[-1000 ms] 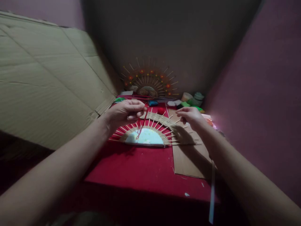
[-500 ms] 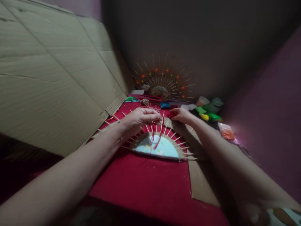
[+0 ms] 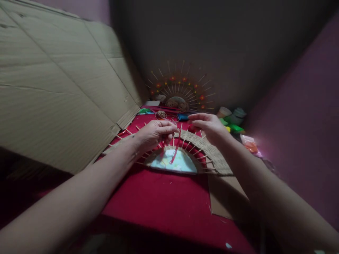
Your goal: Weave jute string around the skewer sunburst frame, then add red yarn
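A half-round fan-shaped craft piece point(image 3: 173, 162) lies on the red cloth point(image 3: 169, 201), with thin wooden sticks radiating out and bands of jute twine woven through them. My left hand point(image 3: 153, 135) hovers over its upper left and pinches a red yarn strand point(image 3: 177, 148), whose ends dangle over the pale blue centre. My right hand point(image 3: 208, 127) is above the woven outer band point(image 3: 209, 148), fingers pinched on the red yarn, which runs between the hands. A small red lump shows under its fingers.
A large cardboard sheet point(image 3: 58, 81) leans at the left. A finished stick-and-bead fan point(image 3: 180, 93) stands at the back. Blue, green and yellow clay packs point(image 3: 233, 127), small tubs point(image 3: 224, 112) and an orange packet point(image 3: 250, 145) lie at the back right. Flat cardboard point(image 3: 225, 197) lies at right.
My right hand moved from the right edge of the piece to the upper middle and rose slightly. My left hand kept pinching the yarn. The camera view shifted.
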### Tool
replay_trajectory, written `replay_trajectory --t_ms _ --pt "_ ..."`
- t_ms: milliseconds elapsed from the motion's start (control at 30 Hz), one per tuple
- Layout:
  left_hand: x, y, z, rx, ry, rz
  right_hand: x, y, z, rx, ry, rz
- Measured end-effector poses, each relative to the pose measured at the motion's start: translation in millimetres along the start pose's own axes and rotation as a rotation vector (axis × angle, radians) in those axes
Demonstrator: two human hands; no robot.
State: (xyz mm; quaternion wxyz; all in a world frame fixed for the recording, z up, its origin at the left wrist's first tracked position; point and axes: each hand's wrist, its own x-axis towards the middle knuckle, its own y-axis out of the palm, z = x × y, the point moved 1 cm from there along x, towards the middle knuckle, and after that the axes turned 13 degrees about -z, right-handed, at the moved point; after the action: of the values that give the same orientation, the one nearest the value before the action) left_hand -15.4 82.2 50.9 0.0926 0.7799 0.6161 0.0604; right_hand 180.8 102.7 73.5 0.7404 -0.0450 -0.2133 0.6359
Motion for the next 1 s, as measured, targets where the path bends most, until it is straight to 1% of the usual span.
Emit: replay_trajectory --t_ms 33,67,133,200,233,333,400,467,567,667,733,867,1000 --pt "-1.0 0.8 -0.4 0.026 -0.004 -0.003 -12.7 4.3 7.7 0.178 0.080 0.082" --pt "-2.1 1.4 -0.9 0.056 -0.001 -0.006 -24.6 8.9 13.8 0.299 0.149 0.163" --pt "-3.9 2.4 -1.7 0.115 0.009 -0.004 -43.8 17.4 20.3 0.414 0.256 0.278" --pt "-5.2 2.8 -1.8 0.154 0.019 0.012 -55.4 23.1 20.5 0.442 0.309 0.334" --pt "-5.7 3.0 -1.7 0.164 0.026 0.021 -58.8 24.4 19.6 0.439 0.317 0.331" --pt "-7.6 3.9 -0.8 0.180 0.041 0.041 -64.1 21.9 18.6 0.402 0.328 0.234" --pt "-9.7 5.4 -0.1 0.179 0.040 0.075 -67.7 17.0 21.2 0.392 0.353 0.190" --pt "-12.3 7.1 0.5 0.171 0.029 0.135 -72.2 11.3 24.7 0.417 0.379 0.197" --pt "-15.5 8.5 0.7 0.159 -0.008 0.222 -78.2 1.9 27.3 0.518 0.413 0.243" --pt "-16.2 7.4 0.2 0.187 -0.034 0.282 -80.9 -8.9 26.7 0.610 0.414 0.284" --pt "-14.9 5.1 0.1 0.214 -0.043 0.291 -81.3 -16.8 26.0 0.659 0.404 0.294" --pt "-8.1 -2.8 2.6 0.237 -0.074 0.260 -80.1 -33.5 21.9 0.756 0.405 0.303" --pt "-0.3 -10.4 7.0 0.240 -0.133 0.216 -75.8 -47.9 8.8 0.842 0.412 0.303"
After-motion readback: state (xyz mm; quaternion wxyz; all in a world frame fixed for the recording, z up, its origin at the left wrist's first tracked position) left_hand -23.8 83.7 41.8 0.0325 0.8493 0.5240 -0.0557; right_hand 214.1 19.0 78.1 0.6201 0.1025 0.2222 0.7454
